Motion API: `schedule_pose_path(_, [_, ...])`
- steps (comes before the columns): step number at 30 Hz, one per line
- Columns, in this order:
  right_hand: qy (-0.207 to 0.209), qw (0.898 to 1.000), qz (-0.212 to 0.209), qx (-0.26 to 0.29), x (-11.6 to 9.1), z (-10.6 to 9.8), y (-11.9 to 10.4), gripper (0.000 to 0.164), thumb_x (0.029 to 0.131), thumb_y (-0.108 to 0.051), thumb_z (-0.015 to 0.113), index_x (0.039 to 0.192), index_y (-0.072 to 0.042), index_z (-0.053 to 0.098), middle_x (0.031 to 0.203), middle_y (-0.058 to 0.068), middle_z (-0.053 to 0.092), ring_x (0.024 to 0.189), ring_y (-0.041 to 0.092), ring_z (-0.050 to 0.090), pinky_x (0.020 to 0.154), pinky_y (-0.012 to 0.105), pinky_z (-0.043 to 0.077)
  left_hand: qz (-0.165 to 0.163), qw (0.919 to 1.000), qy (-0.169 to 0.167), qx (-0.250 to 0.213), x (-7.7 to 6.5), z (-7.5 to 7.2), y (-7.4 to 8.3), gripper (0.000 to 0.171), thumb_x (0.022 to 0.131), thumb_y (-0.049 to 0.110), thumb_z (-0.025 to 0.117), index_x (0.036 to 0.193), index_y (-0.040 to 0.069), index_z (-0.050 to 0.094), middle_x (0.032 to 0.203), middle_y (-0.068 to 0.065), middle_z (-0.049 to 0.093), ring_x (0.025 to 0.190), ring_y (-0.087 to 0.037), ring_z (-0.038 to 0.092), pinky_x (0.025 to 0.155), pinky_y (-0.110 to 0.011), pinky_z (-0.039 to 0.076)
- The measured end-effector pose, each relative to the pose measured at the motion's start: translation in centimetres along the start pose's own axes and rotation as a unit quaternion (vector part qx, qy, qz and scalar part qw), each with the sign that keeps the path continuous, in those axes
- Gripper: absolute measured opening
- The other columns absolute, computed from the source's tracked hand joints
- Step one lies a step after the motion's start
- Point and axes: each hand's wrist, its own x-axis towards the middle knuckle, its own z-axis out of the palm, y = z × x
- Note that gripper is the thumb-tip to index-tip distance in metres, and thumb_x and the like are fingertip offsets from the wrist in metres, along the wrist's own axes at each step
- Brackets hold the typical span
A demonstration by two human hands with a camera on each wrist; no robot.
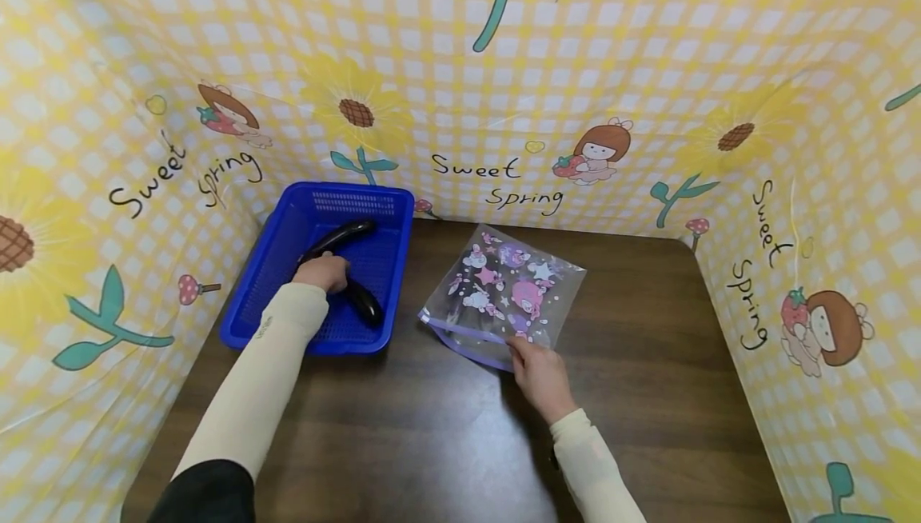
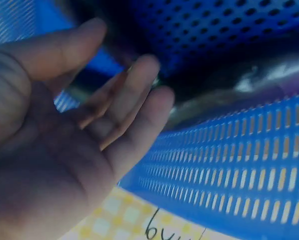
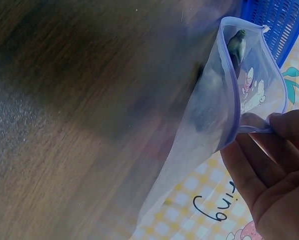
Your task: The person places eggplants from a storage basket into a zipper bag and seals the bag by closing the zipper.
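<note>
In the head view my left hand (image 1: 324,273) reaches into a blue basket (image 1: 403,267), between two dark, glossy eggplants: one (image 1: 344,237) towards the back, one (image 1: 363,303) nearer the front. The left wrist view shows its fingers loosely bent, thumb apart, with fingertips by an eggplant (image 2: 239,80); contact is unclear. My right hand (image 1: 541,375) pinches the purple zip edge of a clear printed bag (image 1: 496,279). In the right wrist view the bag's mouth gapes, and a green stem end (image 3: 237,44) shows there; whether inside or seen through the film I cannot tell.
The brown wooden table (image 1: 403,427) carries the basket at left and the bag mid-table. Yellow checked cloth (image 1: 460,91) with printed figures walls the back and both sides. The basket's raised, slotted walls surround the left hand.
</note>
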Motion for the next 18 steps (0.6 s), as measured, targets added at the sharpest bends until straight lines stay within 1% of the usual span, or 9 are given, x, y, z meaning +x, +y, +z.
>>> schedule_pose_path(2, [0.001,1.0,-0.001,0.001,0.0,0.0,0.0,0.018,0.086,-0.001,0.076,0.103,-0.007,0.072,0.084,0.009,0.073,0.064,0.029,0.068,0.058,0.045,0.054,-0.015,0.9997,0.005,0.017,0.7,0.5,-0.4,0.042,0.094,0.001,0.047,0.134,-0.007,0.057,0.14,-0.044,0.034,0.097,-0.044,0.051,0.075,-0.05,0.045])
schedule_pose_path(3, [0.0,1.0,-0.001,0.001,0.1,0.0,-0.1,0.018,0.086,-0.001,0.076,0.103,-0.006,0.073,0.083,0.009,0.073,0.064,0.029,0.068,0.058,0.046,0.054,-0.024,0.9994,0.009,0.021,1.1,0.9,-0.6,0.041,0.094,0.001,0.047,0.133,-0.008,0.056,0.139,-0.045,0.033,0.096,-0.046,0.051,0.074,-0.05,0.046])
schedule_pose_path(5, [-0.003,1.0,0.002,0.002,0.2,0.0,-0.1,0.018,0.087,-0.001,0.075,0.103,-0.007,0.073,0.084,0.009,0.073,0.064,0.029,0.068,0.059,0.046,0.054,-0.047,0.9987,0.013,0.015,1.9,1.3,-1.1,0.043,0.094,0.001,0.048,0.135,-0.009,0.053,0.139,-0.048,0.028,0.1,-0.051,0.051,0.077,-0.053,0.047])
schedule_pose_path(8, [-0.006,1.0,0.003,0.001,0.2,0.0,-0.1,0.017,0.087,-0.001,0.075,0.103,-0.006,0.073,0.085,0.01,0.074,0.065,0.03,0.068,0.06,0.046,0.054,-0.064,0.9979,0.014,0.003,2.6,1.9,-1.9,0.05,0.095,0.002,0.049,0.144,-0.006,0.045,0.138,-0.049,0.025,0.112,-0.057,0.046,0.085,-0.058,0.046])
schedule_pose_path(12, [-0.002,1.0,0.0,0.001,0.2,0.2,0.1,0.018,0.085,0.0,0.076,0.102,-0.005,0.072,0.084,0.011,0.073,0.064,0.03,0.068,0.059,0.046,0.054,-0.057,0.9982,0.016,0.01,2.6,2.0,-2.3,0.047,0.095,0.003,0.05,0.141,-0.007,0.048,0.138,-0.047,0.028,0.116,-0.059,0.043,0.087,-0.062,0.045])
schedule_pose_path(14, [0.002,1.0,-0.001,0.0,0.2,0.2,0.2,0.019,0.085,0.0,0.077,0.102,-0.005,0.072,0.083,0.011,0.073,0.063,0.03,0.067,0.058,0.046,0.053,-0.042,0.9988,0.015,0.023,2.3,1.8,-2.3,0.034,0.094,0.002,0.051,0.125,-0.008,0.058,0.13,-0.042,0.041,0.108,-0.054,0.05,0.083,-0.058,0.047])
schedule_pose_path(15, [0.002,1.0,-0.001,0.0,0.2,0.2,0.2,0.019,0.084,0.001,0.077,0.102,-0.004,0.072,0.083,0.011,0.073,0.063,0.03,0.068,0.058,0.046,0.053,-0.031,0.9991,0.011,0.027,2.0,1.6,-2.2,0.025,0.093,0.001,0.05,0.113,-0.009,0.061,0.122,-0.039,0.048,0.102,-0.051,0.053,0.079,-0.055,0.048])
schedule_pose_path(17, [0.002,1.0,0.001,0.001,0.2,0.2,0.2,0.019,0.084,0.001,0.077,0.102,-0.004,0.072,0.084,0.011,0.073,0.063,0.03,0.068,0.058,0.046,0.053,-0.013,0.9996,0.005,0.026,1.4,1.1,-2.2,0.011,0.092,-0.001,0.05,0.092,-0.005,0.06,0.102,-0.029,0.057,0.087,-0.041,0.056,0.071,-0.048,0.048])
schedule_pose_path(18, [0.001,1.0,0.003,0.001,0.2,0.2,0.2,0.019,0.084,0.001,0.077,0.102,-0.005,0.072,0.084,0.011,0.073,0.064,0.03,0.068,0.058,0.046,0.053,-0.006,0.9997,0.001,0.022,1.1,0.8,-2.2,0.011,0.091,-0.001,0.049,0.083,0.0,0.057,0.093,-0.024,0.058,0.081,-0.036,0.055,0.068,-0.045,0.046])
